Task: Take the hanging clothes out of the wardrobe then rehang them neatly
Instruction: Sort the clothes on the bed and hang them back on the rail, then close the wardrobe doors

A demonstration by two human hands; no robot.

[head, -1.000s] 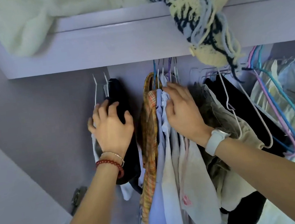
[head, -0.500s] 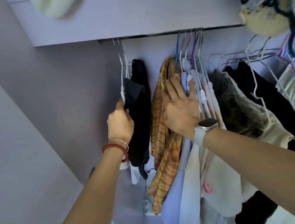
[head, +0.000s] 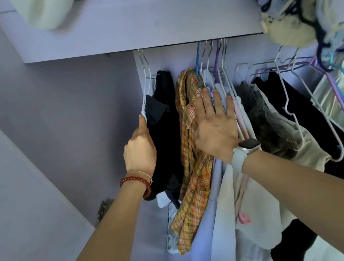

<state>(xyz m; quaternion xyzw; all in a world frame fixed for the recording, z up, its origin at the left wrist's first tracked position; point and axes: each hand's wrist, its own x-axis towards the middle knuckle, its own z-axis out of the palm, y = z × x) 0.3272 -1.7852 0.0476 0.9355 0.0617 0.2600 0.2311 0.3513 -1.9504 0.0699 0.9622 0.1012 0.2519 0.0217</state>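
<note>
Nearest the camera, 2 bare forearms rise from the bottom edge. The left hand (head: 140,148), with a red bead bracelet (head: 137,182) at its wrist, is seen at centre left with its fingers tucked behind a black garment (head: 163,131), the thumb laid on the white wire hanger (head: 146,90) carrying it; whether the fingers actually grip cannot be told. The right hand (head: 215,129), wearing a pale-strapped smartwatch (head: 246,148), is spread flat with straight fingers against an orange plaid shirt (head: 193,171) and the pale shirts (head: 236,198) beside it. Farther right, dark and beige garments (head: 285,136) hang. Above, a lilac shelf (head: 125,26) holds a knitted blue-and-cream item (head: 289,3).
</note>
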